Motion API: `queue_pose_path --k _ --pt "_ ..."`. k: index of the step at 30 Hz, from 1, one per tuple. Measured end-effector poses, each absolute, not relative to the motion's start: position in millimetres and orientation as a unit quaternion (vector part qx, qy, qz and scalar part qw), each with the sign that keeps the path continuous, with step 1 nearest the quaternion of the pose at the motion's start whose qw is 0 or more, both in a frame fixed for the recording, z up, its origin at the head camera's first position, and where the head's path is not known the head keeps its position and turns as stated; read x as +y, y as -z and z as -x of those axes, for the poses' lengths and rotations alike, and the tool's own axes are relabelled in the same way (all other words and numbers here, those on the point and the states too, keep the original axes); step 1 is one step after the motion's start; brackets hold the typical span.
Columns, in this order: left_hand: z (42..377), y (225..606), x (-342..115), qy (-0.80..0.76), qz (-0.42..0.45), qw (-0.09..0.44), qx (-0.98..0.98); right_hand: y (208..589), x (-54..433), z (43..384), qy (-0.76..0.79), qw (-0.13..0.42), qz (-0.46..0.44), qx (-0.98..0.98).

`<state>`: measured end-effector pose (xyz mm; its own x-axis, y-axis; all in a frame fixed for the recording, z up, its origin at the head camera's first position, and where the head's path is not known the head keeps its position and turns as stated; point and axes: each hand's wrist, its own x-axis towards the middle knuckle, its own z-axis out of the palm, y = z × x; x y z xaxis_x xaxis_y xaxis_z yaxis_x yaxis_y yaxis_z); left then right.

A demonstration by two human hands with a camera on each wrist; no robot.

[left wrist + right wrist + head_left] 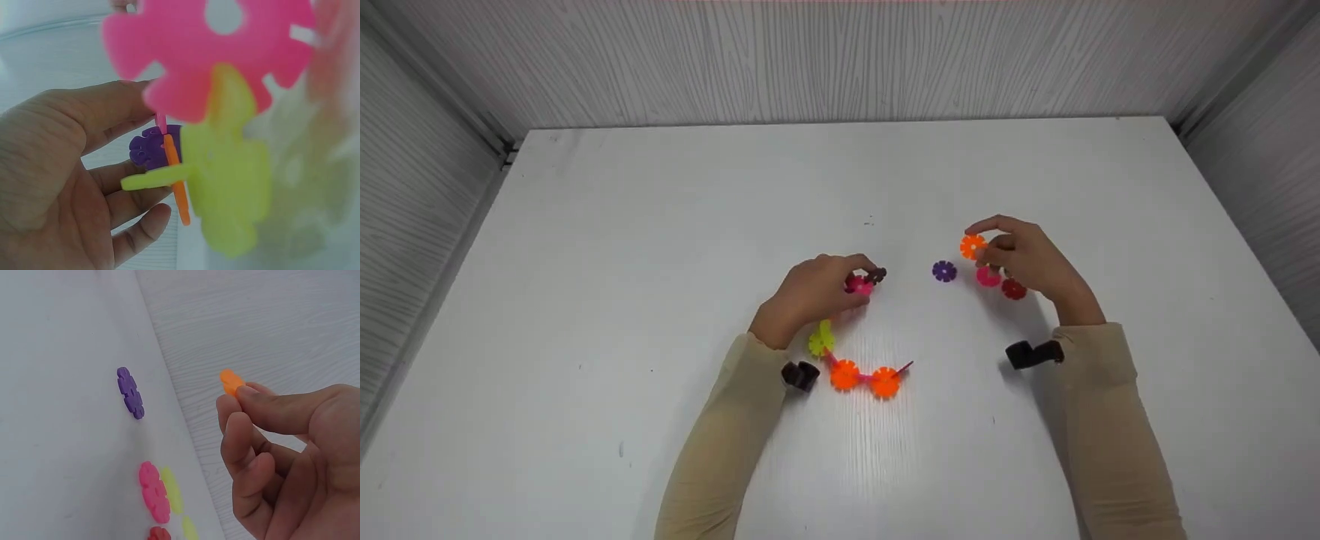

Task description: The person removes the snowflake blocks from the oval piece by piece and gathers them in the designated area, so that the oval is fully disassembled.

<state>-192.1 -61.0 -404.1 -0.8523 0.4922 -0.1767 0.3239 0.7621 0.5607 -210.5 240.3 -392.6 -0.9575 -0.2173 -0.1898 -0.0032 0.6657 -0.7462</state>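
Observation:
My left hand (817, 291) holds the end of a linked chain of slotted flower-shaped plastic discs, with a pink disc (860, 286) and a dark purple disc (877, 275) at its fingertips. From there the chain bends down past a yellow disc (821, 343) to orange discs (885, 383). The left wrist view shows a pink disc (185, 84) close up and a purple disc (145, 149) beside the fingers. Between thumb and fingers, my right hand (1030, 259) pinches a single orange disc (229, 380), raised above the table.
Loose on the white table (660, 225) lie a purple disc (944, 271), a pink disc (988, 277) and a red disc (1014, 289). Yellow discs (172, 490) show beside the pink one in the right wrist view. Grey wood-grain panels (840, 60) surround the table.

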Motion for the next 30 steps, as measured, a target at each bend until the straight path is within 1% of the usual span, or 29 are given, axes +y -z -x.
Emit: queue_pose_path --k 5,10,13,18,24,30 --pt "192 405 -61 -0.268 -0.218 0.162 0.924 396 239 212 0.384 0.153 0.086 0.906" --pt "192 404 -61 -0.273 -0.216 0.164 0.923 399 243 213 0.360 0.198 0.105 0.905" --pt "192 404 -61 -0.272 -0.215 0.165 0.923 399 246 213 0.354 0.216 0.107 0.903" --pt "193 405 -60 -0.272 -0.213 0.167 0.923 401 248 213 0.353 0.234 0.114 0.899" --pt "193 407 -59 -0.271 -0.214 0.167 0.923 404 247 213 0.354 0.263 0.094 0.893" --pt "193 406 -59 -0.266 -0.215 0.167 0.925 407 241 214 0.317 0.261 0.076 0.909"
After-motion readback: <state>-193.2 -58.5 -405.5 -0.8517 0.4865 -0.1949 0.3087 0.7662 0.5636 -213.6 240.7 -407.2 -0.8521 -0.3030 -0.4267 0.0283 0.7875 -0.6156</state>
